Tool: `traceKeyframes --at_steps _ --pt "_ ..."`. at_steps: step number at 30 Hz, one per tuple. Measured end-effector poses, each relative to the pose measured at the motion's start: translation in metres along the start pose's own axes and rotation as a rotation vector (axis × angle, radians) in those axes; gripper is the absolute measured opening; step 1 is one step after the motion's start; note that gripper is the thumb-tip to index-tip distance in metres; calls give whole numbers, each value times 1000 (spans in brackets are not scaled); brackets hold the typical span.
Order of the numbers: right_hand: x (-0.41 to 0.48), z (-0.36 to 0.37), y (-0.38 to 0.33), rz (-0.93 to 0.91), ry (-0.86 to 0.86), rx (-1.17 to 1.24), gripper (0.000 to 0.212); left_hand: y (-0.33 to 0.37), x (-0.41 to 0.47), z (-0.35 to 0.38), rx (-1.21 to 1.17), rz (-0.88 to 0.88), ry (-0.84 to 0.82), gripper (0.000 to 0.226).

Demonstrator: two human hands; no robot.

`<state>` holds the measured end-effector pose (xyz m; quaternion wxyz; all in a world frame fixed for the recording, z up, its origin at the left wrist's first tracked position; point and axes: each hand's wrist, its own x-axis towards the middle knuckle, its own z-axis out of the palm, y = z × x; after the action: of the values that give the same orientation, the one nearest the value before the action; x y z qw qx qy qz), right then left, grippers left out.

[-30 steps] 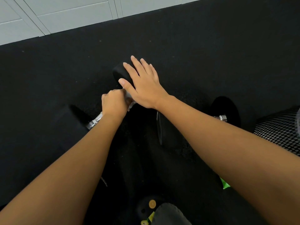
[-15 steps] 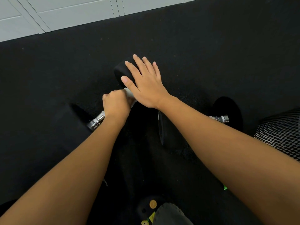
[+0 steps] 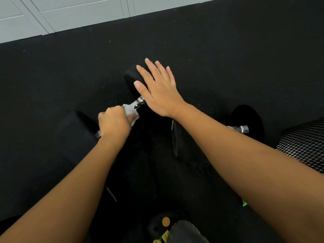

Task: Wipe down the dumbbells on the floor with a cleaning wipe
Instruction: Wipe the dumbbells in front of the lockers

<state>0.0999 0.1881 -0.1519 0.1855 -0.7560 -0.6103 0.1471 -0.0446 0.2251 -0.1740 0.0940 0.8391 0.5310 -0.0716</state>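
Observation:
A black dumbbell with a chrome handle lies slanted on the black floor at centre. My left hand grips a white cleaning wipe wrapped round the handle, near its lower left end. The dumbbell's near head sits left of my left wrist. My right hand rests flat with straight fingers on the far head. A second black dumbbell lies to the right, mostly hidden under my right forearm; its chrome handle end shows.
A black mesh object stands at the right edge. A pale panelled wall runs along the top. Near the bottom centre lie a dark item with a yellow dot and a grey shape. A green bit peeks below my right forearm.
My left hand with the wipe has slid down the handle toward the near head, baring the chrome by the far head. My right hand has stayed flat on the far head.

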Motion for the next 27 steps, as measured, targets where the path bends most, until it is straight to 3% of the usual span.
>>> traceKeyframes --at_steps 7,17,21,27 --pt "0 1 0 -2 25 7 49 38 21 -11 -60 135 31 18" --pt "0 0 1 -5 24 17 48 -3 18 -7 -130 39 -95 46" --pt "0 1 1 -1 16 19 48 0 24 -11 -203 -19 -164 43" --pt "1 3 1 14 27 1 48 25 31 -6 -381 -25 -100 30"
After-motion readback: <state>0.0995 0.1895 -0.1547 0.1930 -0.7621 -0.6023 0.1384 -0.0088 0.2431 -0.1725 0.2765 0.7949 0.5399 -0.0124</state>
